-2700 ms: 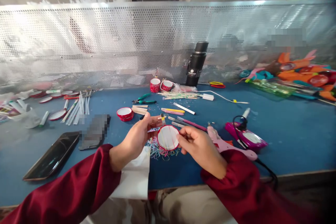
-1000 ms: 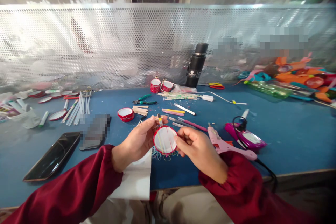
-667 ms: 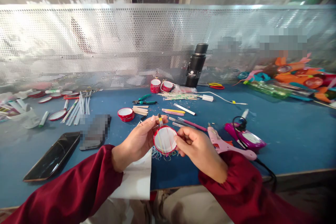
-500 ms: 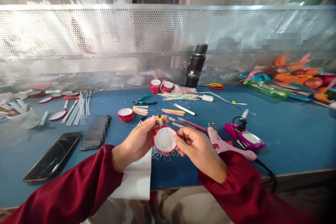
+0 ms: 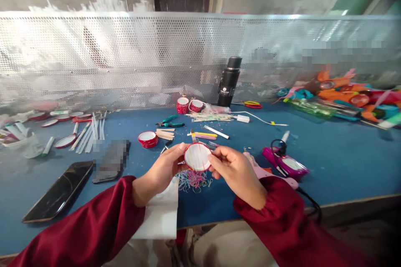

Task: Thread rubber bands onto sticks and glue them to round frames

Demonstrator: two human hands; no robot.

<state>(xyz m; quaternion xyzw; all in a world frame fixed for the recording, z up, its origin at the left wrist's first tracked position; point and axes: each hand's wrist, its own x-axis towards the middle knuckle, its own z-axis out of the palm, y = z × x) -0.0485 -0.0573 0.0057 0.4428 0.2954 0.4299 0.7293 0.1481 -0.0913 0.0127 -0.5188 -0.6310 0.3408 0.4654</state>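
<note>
"Blue desk (image 5: 328,162) under the head camera, perforated metal screen (image 5: 125,58) behind it, clutter all over. What have you got in the hands?"

"From my seat, both are on one round lid (image 5: 197,157) with a red rim and a white face, held up just above the desk at the middle. The left hand (image 5: 163,169) pinches its left edge, thumb and fingers curled in narrow. The right hand (image 5: 234,171) pinches the right edge the same way. Neither is spread wide."

"How far along is it?"

"Partway, I'd judge. At least one thin coloured line, faint from here, runs top to bottom across the white face, so I read some banding of the lid as done. A short stick (image 5: 193,134) shows just past the top rim. I cannot tell whether it is fixed to the lid or lying on the desk behind it. Directly below the lid lies a heap of small coloured bands (image 5: 192,179), loose and unused, so plenty of material is left."

"And the other pieces?"

"The stacked red lids (image 5: 148,137) left of the hands look bare. Two red cups (image 5: 189,105) stand near the black flask (image 5: 228,81), and flat lids (image 5: 64,141) lie far left among white sticks (image 5: 90,133). I see no bands on any, though they are small. So it's one piece in hand, unfinished as far as I can see, and the others look untouched."
</note>
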